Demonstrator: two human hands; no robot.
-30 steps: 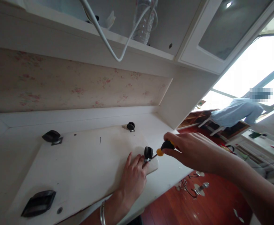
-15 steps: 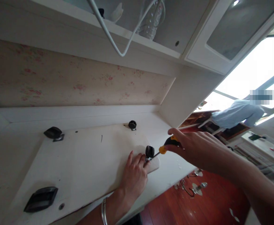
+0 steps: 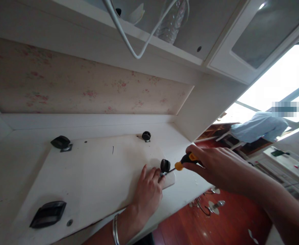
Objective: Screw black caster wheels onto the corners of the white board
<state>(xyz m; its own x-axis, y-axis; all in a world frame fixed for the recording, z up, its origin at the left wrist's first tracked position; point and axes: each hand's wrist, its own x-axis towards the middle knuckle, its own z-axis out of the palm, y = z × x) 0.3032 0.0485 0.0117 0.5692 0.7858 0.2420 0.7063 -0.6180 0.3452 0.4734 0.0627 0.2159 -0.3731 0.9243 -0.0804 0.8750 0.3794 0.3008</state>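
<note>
My right hand (image 3: 210, 165) grips the black-and-yellow handle of a screwdriver (image 3: 179, 165). Its thin shaft slants down left to the metal base of a small black caster wheel (image 3: 165, 165). At that same base are the fingertips of my left hand (image 3: 148, 189), with thumb and index close together at the caster and the other fingers resting on the board. What lies under the fingertips is hidden. The white board (image 3: 93, 180) carries more black casters: one at the back right (image 3: 146, 136), one at the back left (image 3: 61, 142) and one at the front left (image 3: 48, 214).
The board lies on a white surface (image 3: 187, 180) below an open shelf (image 3: 149, 37) holding a plastic bottle (image 3: 173, 23). A white cable (image 3: 138, 54) hangs down. Beyond its edge, a chandelier-like fitting (image 3: 214, 206) lies on the red wood floor (image 3: 185, 228). A person (image 3: 259, 126) bends near the window.
The view has shifted slightly. The screwdriver's handle has turned in my right hand, showing more yellow. My left hand stays at the same caster.
</note>
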